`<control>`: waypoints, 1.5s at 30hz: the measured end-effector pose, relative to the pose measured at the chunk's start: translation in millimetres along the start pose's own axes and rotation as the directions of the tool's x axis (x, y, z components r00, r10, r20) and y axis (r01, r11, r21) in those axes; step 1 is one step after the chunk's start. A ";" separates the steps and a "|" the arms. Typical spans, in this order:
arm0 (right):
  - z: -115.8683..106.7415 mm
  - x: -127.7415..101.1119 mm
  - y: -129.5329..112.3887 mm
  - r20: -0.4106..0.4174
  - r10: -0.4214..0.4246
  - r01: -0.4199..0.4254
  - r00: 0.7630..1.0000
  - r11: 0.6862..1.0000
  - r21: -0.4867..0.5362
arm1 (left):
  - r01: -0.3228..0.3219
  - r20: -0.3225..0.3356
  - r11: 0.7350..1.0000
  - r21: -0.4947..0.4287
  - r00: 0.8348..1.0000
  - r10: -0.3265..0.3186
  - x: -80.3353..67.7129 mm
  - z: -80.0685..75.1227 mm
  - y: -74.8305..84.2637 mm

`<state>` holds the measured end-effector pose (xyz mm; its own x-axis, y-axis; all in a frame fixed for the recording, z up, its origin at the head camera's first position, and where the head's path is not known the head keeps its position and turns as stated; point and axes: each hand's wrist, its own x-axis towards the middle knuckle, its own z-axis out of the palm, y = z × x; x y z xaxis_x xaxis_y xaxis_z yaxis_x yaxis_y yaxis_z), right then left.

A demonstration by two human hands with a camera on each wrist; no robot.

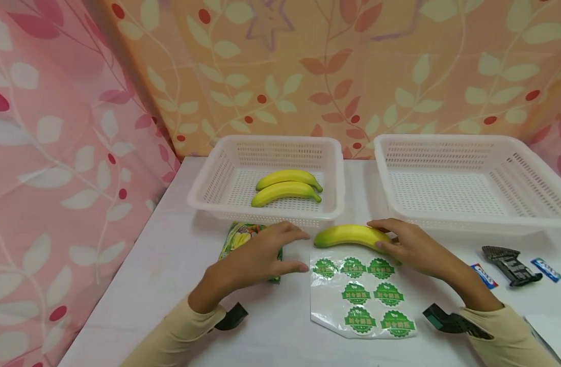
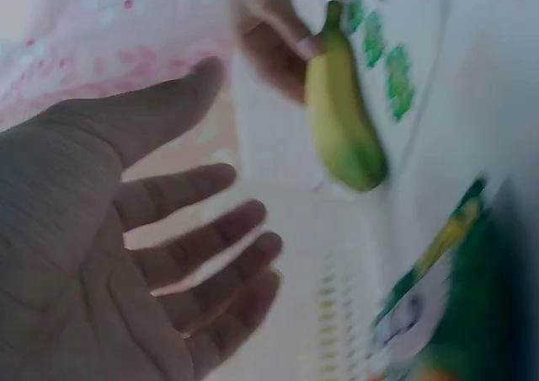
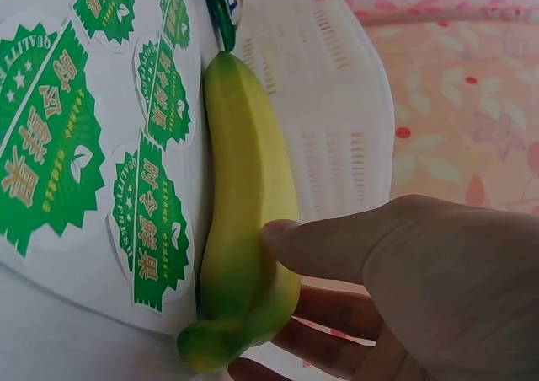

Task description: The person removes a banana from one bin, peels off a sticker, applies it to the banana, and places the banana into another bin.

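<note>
A yellow banana (image 1: 349, 235) with greenish ends lies on the white table along the far edge of a sheet of green round stickers (image 1: 356, 294). My right hand (image 1: 411, 247) holds it near the stem end, thumb on the near side and fingers on the far side; the right wrist view shows the thumb pressed to the peel of the banana (image 3: 248, 187). To the left, my left hand (image 1: 257, 255) is spread with thumb and fingers apart, touching nothing in the left wrist view. Partly behind that hand lies a green packet (image 1: 230, 239).
A white basket (image 1: 198, 196) at the back holds two bananas (image 1: 287, 187). Another white basket (image 1: 450, 220) stands to its right. Beyond my right wrist lie a black wrapped snack (image 1: 512, 266) and two small blue-and-white packets, one of them a blue packet (image 1: 545, 269).
</note>
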<state>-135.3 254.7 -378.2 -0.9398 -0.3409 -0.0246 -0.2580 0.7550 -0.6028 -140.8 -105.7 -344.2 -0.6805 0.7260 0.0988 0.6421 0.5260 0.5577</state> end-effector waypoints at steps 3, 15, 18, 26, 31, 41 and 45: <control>-0.5 -1.2 1.0 0.000 -0.003 0.003 1.000 1.000 0.004 | 0.061 0.080 0.998 0.029 0.995 -0.063 8.0 21.7 0.4; -0.9 -1.4 1.7 0.003 0.015 -0.015 1.000 1.000 -0.006 | 0.025 0.141 0.963 0.268 0.988 -0.065 31.6 77.2 9.7; -1.2 -1.1 2.1 0.009 0.017 -0.017 1.000 1.000 -0.001 | 0.026 0.127 0.960 0.277 0.990 -0.064 30.6 80.3 10.5; -3.3 -2.9 2.0 0.010 -0.016 0.016 1.000 1.000 -0.021 | 0.019 0.124 0.965 0.262 0.991 -0.054 30.6 79.8 10.2; -5.2 -5.9 -5.9 0.015 -0.022 0.023 1.000 0.995 -0.093 | 0.005 0.126 0.965 0.261 0.991 -0.039 31.0 78.7 9.9; -5.4 -16.5 -35.8 -0.037 -0.107 0.104 0.994 0.991 -0.087 | 0.001 0.113 0.963 0.271 0.993 -0.033 28.6 77.7 11.7; -1.9 -17.2 -41.8 -0.047 -0.147 0.144 0.988 0.987 -0.072 | 0.038 0.095 0.922 0.385 0.992 -0.080 25.4 75.8 17.1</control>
<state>-108.8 230.1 -351.1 -0.9011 -0.4214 0.1023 -0.4059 0.7368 -0.5407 -120.3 -44.7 -394.6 -0.6932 0.7203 -0.0244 0.7025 0.6829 0.2005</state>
